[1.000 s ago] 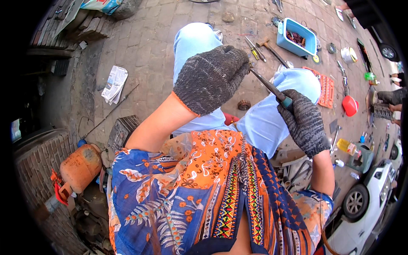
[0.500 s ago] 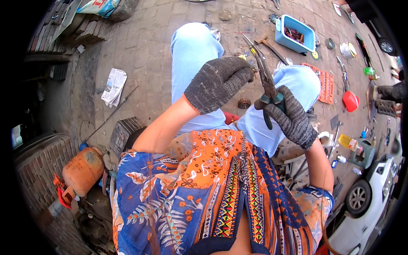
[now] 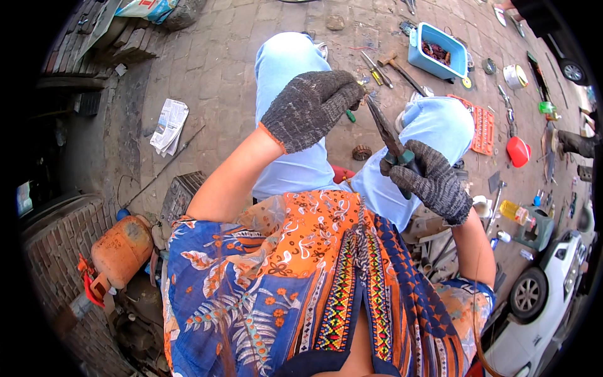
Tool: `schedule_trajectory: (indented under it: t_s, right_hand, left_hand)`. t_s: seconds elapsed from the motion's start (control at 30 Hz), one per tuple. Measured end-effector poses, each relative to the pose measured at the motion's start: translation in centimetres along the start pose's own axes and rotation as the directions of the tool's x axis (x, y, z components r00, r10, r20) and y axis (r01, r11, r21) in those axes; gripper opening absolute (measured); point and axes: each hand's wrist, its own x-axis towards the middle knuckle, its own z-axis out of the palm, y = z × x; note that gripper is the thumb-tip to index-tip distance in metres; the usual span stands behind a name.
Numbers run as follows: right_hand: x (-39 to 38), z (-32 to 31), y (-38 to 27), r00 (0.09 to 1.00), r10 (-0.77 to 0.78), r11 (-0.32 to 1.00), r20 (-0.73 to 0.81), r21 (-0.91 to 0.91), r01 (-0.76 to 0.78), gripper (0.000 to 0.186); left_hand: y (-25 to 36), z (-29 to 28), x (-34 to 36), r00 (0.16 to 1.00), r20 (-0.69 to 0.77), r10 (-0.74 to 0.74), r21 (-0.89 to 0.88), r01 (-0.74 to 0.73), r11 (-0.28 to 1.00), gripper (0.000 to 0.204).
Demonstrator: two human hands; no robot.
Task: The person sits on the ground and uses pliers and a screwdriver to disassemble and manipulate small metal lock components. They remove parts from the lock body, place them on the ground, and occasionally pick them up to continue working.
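Both my hands wear dark grey knitted gloves and are raised above my knees. My right hand (image 3: 434,181) is closed round the dark green handles of a pair of long-nose pliers (image 3: 384,131). The pliers slant up to the left, their jaws looking closed, with the tips close beside my left fingertips. My left hand (image 3: 312,112) is pinched, thumb against fingers. A tiny brownish bit shows at its fingertips, too small to name; whether the pliers' tips touch it I cannot tell.
Beyond my right knee lie a hammer (image 3: 405,74), screwdrivers (image 3: 372,69) and a blue bin (image 3: 449,70) of reddish-brown pieces. An orange tool tray (image 3: 482,129) and a red bowl-like thing (image 3: 519,151) are farther right. A small wheel (image 3: 361,152) sits between my legs; a rusty gas cylinder (image 3: 123,251) stands left.
The pliers have tilted left, bringing their tips to my left fingertips. My left hand has shifted slightly left and up. My right hand has moved slightly downward, still gripping the pliers.
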Motion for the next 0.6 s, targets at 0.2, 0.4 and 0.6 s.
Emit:
schedule_trajectory:
  t_s: [0.2, 0.4, 0.6]
  right_hand:
    - [0.1, -0.2, 0.7, 0.989, -0.134, 0.969, -0.054, -0.217, 0.120, 0.035]
    - [0.0, -0.1, -0.1, 0.970, -0.195, 0.896, -0.148, -0.430, 0.114, 0.028]
    - [-0.6, 0.3, -1.1, 0.943, -0.255, 0.802, -0.212, -0.592, 0.084, 0.028]
  left_hand:
    - [0.4, 0.2, -0.2, 1.000, 0.022, -0.005, 0.168, 0.002, 0.986, 0.022]
    - [0.3, 0.7, -0.2, 0.994, -0.018, 0.111, 0.256, -0.103, 0.961, 0.022]
    - [1.7, 1.4, 0.5, 0.948, 0.071, -0.310, -0.366, 0.314, 0.876, 0.023]
